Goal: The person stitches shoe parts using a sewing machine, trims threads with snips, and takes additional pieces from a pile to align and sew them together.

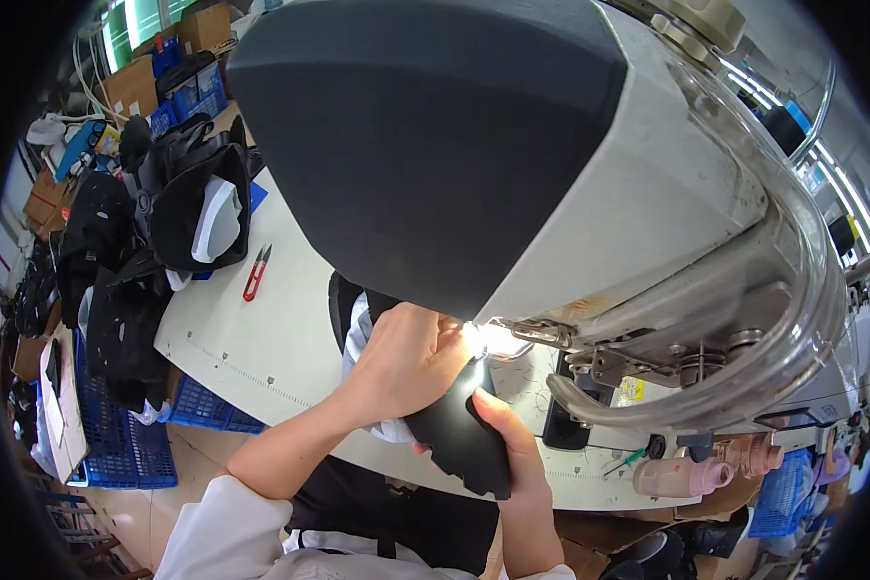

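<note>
Under the lit needle area of a large sewing machine point(435, 145) lies a black fabric piece point(469, 440) with a curved edge, joined to white cloth point(357, 333) on its left side. My left hand point(411, 358) is closed, its fingers bunched on the fabric right beside the needle area; the fingertips are partly hidden by the machine head. Lower and to the right, my right hand point(514, 449) grips the black piece's near end, thumb on top and the other fingers beneath. The machine's dark cover blocks the far part of the work.
Red thread snips point(256, 274) lie on the white table point(237, 338) at the left. A pile of black and white sewn pieces point(179, 203) stands beyond them, blue crates point(130, 454) below. On the right are a black phone point(564, 420), a green-handled tool point(625, 462) and a pink bottle point(681, 477).
</note>
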A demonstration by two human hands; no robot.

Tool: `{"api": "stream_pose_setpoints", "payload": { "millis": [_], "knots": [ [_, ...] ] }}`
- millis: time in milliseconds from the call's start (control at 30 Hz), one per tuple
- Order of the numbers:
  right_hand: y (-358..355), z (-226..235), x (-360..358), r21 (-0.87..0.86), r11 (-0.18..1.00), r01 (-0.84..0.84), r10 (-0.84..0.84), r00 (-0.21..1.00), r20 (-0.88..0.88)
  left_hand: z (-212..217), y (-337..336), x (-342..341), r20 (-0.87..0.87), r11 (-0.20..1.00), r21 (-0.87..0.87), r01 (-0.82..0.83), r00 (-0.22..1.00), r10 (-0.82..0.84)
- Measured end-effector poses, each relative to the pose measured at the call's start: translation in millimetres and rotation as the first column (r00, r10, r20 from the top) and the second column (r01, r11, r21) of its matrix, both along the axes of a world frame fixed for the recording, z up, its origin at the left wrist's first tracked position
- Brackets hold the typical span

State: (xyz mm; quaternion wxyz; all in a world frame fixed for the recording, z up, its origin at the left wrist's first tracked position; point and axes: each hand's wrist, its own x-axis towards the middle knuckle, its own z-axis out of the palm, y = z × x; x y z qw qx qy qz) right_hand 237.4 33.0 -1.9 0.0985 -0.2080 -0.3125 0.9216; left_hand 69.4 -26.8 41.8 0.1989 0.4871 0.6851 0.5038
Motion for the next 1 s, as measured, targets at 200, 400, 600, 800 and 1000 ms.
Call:
{"api": "stream_pose_setpoints", "payload": {
  "millis": [200,400,600,800,1000],
  "knots": [
    [-4.0,4.4,-4.7,-0.048,0.999,0.015,-0.016,1.000,-0.021,-2.8,0.4,-2.3,0.037,0.992,0.126,0.008,0.999,-0.012],
    [-6.7,2.0,-9.4,-0.071,0.997,0.025,-0.029,0.998,-0.056,-2.3,-0.2,-13.7,0.033,0.992,0.074,0.099,0.994,-0.102],
    [-2.1,-4.5,-9.3,-0.112,0.992,-0.051,0.038,0.992,-0.117,-1.9,1.3,-23.4,-0.017,0.974,0.034,0.222,0.975,-0.222],
    [-9.0,-0.9,-15.0,-0.102,0.995,0.007,-0.018,0.995,-0.098,-20.7,0.3,-23.0,0.208,0.915,0.375,0.146,0.949,-0.237],
    [-9.5,2.7,-19.5,-0.122,0.992,0.017,-0.028,0.995,-0.093,-26.4,8.8,-35.7,0.115,0.941,0.267,0.211,0.962,-0.248]
  ]
}}
